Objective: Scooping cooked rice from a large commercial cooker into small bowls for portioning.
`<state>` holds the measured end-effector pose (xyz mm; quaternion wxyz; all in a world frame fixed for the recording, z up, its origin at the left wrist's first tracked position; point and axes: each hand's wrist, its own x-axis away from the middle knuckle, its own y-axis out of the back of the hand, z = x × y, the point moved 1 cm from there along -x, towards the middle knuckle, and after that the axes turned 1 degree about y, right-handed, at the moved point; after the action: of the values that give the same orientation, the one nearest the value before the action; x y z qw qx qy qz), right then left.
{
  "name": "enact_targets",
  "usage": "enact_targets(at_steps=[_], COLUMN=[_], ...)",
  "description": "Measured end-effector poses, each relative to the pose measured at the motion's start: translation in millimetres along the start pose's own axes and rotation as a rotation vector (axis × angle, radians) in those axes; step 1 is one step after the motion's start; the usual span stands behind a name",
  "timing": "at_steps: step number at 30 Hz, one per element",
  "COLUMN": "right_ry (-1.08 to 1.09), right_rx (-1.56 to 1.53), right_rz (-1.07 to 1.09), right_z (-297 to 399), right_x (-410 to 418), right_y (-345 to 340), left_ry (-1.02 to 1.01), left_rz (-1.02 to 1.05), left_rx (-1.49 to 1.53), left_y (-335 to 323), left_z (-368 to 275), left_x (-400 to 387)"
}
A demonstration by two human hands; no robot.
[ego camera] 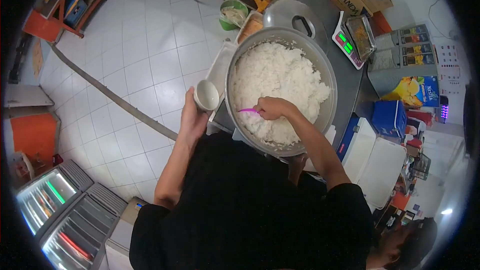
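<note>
A large round metal pot (333, 78) full of cooked white rice (277, 63) stands before me on a dark counter. My right hand (273, 108) is closed around a pink utensil (247, 110), over the lower middle of the rice. Only part of the utensil shows; the rest is hidden by my fingers or the rice. To the left of the pot, my left hand (193, 116) holds a small white bowl (206, 95), tilted so that its inside faces the camera. No rice shows in it.
A metal lid (287, 11) lies behind the pot. A digital scale (347, 45) bearing a clear container (360, 37) stands right of it. Farther right are cartons and an open white cooler (378, 168). Another person (405, 243) is at lower right. A green bin (229, 24) stands behind left.
</note>
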<state>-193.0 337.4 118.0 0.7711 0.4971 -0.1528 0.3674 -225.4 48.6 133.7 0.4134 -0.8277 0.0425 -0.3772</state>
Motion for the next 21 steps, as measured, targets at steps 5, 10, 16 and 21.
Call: enact_targets(at_steps=[5,10,16,21], right_ry=[0.185,-0.106,-0.207,-0.452], right_rx=[-0.317,-0.456,0.027,0.340], right_rz=[0.356,0.540,-0.436,-0.448], right_z=[-27,-17,24,80], right_x=[-15,16,41,50], right_y=[-3,34,21,13], left_ry=[-0.006,-0.026,-0.036,-0.027], left_rz=[0.014,-0.004,-0.006,-0.055], left_rx=[0.015,0.031,0.003,-0.012], left_y=[-27,-30,-11,-17], left_z=[-13,-22,-24,-28], left_x=[13,24,18,21])
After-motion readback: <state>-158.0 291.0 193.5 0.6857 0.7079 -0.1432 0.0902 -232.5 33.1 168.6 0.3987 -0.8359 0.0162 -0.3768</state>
